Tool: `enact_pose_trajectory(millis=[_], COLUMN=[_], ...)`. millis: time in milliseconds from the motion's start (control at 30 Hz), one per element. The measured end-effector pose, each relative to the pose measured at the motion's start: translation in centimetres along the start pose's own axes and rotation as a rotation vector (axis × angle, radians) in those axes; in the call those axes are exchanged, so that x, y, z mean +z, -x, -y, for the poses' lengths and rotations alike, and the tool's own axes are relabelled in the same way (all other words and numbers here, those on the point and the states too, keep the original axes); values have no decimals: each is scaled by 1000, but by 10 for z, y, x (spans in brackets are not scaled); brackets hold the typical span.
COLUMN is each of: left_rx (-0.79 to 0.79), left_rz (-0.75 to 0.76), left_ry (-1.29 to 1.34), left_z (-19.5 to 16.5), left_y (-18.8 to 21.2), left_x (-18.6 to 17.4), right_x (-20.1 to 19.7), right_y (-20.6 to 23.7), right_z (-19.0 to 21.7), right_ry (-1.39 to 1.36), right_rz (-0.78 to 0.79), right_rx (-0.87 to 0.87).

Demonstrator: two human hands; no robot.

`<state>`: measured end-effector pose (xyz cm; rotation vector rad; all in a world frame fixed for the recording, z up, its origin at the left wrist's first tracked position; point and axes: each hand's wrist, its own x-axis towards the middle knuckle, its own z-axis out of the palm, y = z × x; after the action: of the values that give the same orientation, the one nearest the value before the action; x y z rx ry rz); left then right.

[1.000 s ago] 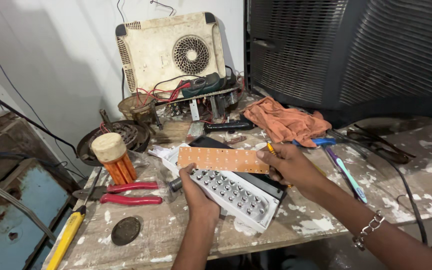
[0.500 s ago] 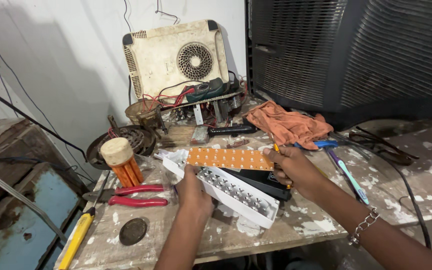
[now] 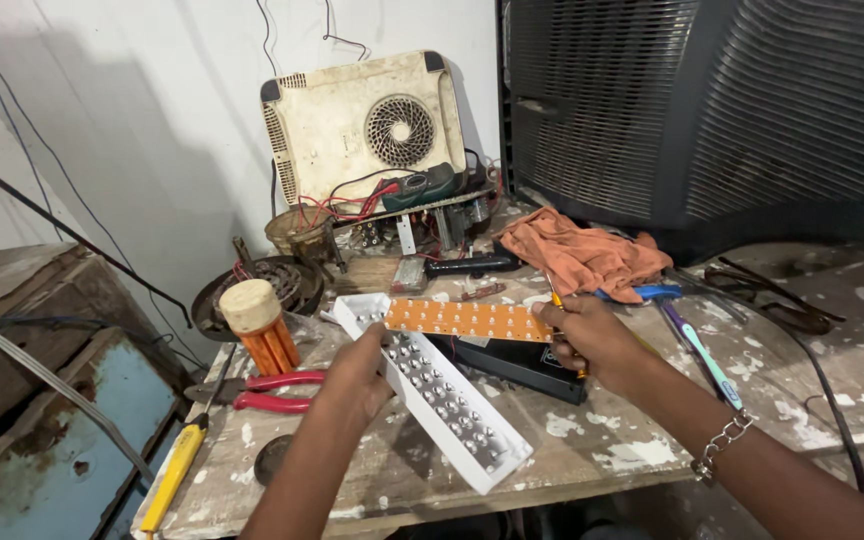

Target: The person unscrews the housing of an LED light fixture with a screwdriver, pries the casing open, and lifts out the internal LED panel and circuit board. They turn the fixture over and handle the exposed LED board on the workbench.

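In the centre of the frame the left hand point(image 3: 357, 375) is holding the white LED reflector tray point(image 3: 432, 395), a long plastic piece w/ rows of small holes, running from centre-left down to lower centre. The left fingers are wrapping around its upper part from below, closed on it. The lower end of the tray is hanging over the surface point(image 3: 602, 450), near the front edge.

The right hand point(image 3: 592, 340) is gripping the right end of the orange LED strip board point(image 3: 467, 320), fingers closed on its edge, and also seems to be keeping a thin yellow-handled tool point(image 3: 555, 297) in the same hand; I cannot tell exactly how it is held. The board's left end is lying over the top of the tray, touching or nearly touching.

Judgement: the tray is looking light and thin, a bit flexible, so holding by the long side walls is safer than by one end. The board is looking stiff but fragile; better taking it by the bare edges, not pressing on the LEDs or solder side.

Just under the board a black casing point(image 3: 522, 365) is lying. Red pliers point(image 3: 272, 390) are left of the hand, an orange cloth point(image 3: 582, 255) in the upper centre-right.
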<state>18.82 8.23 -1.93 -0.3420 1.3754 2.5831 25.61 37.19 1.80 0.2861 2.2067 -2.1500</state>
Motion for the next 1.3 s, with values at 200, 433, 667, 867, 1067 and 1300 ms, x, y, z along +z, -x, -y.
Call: enact_pose_trajectory(millis=[200,433,667,867,1067,1300], left_rx=[-38,-153,-172,-114,-37,8], left_rz=[84,173,171,294,248,212], left_ry=[-142,-178,-428,-522,-645,-721], left_z=[-14,-24,-41,-48,-51,-50], left_y=[-1,5,-5,-3,11,14], left_x=[-2,0,-12,-22,-18,-15], right_x=[-6,-16,-16,-14,-8,0], right_y=[-5,-14,-13,-10,-3,3], right_z=[-8,-9,-9,-6,-8,-10], right_ry=[173,231,142,142,365,773], right_rz=[-53,-21,23,-17,-88,-198], right_rx=[-67,-35,13,37,-63,-369])
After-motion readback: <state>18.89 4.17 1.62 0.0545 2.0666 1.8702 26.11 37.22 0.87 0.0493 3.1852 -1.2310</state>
